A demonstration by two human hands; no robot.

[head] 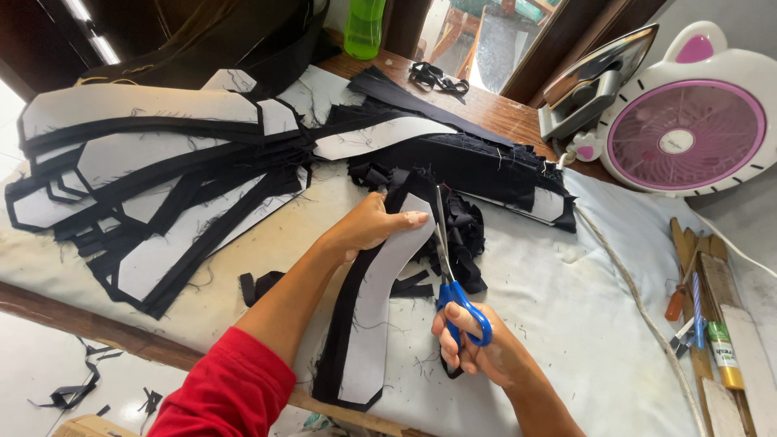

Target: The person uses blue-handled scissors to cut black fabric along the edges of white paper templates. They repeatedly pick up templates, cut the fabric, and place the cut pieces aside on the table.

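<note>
My left hand (368, 226) holds the upper end of a long curved piece of black fabric with white interfacing (374, 316), thumb on top. My right hand (477, 348) grips blue-handled scissors (452, 279), whose blades point up along the piece's right edge near my left thumb. Black fabric scraps (465, 235) are heaped just beyond the blades. The piece lies on a pale padded table cover (566, 299).
Stacks of similar black-and-white cut pieces (154, 178) fill the left of the table. A pink and white fan (688, 121) and an iron (591, 81) stand at the back right. Wooden rulers, a screwdriver and a glue tube (720, 348) lie at the right edge. A green bottle (364, 28) stands at the back.
</note>
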